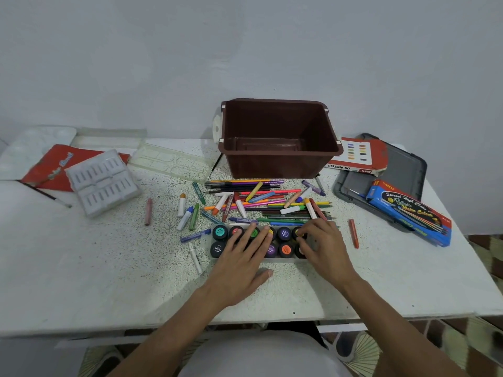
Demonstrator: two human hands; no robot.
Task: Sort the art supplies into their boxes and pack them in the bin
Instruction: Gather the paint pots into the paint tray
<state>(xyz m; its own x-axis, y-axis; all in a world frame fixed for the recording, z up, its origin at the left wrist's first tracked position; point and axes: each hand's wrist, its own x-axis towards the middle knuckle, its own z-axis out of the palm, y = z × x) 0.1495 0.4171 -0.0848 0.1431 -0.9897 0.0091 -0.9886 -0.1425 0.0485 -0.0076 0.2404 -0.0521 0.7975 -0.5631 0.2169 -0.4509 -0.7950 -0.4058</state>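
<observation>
Now paint jars (284, 233) fill the tray (284, 259), left hand (242, 258) flat atop, right hand (324, 247) unclear.

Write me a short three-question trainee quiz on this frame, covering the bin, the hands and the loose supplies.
1. True or false: the brown plastic bin already holds packed boxes.
2. Multiple choice: the left hand and the right hand both touch A) the blue cardboard pencil box, B) the clear tray of black paint pots, C) the red oil pastel box.
3. Short answer: what lies between the bin and the tray?

Key
1. False: the bin is empty.
2. B.
3. The loose pile of coloured pencils, pens and crayons.
</observation>
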